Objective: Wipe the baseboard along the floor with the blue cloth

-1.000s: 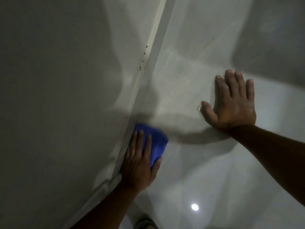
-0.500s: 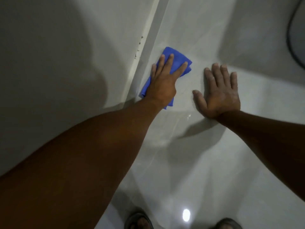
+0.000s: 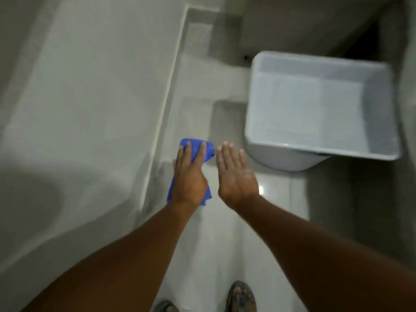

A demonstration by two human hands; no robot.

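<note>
Hands: two point(image 3: 190, 176) point(image 3: 236, 174); one blue cloth point(image 3: 191, 147); one tub point(image 3: 319, 104).

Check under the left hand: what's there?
The blue cloth lies under the left hand, next to the baseboard; its ends show past the fingertips and at the wrist. Its middle and the floor beneath are covered.

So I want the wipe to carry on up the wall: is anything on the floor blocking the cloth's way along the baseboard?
Nothing visible does. The blue cloth under the left hand lies beside the baseboard, whose strip ahead looks bare. The grey tub sits off to the right.
</note>
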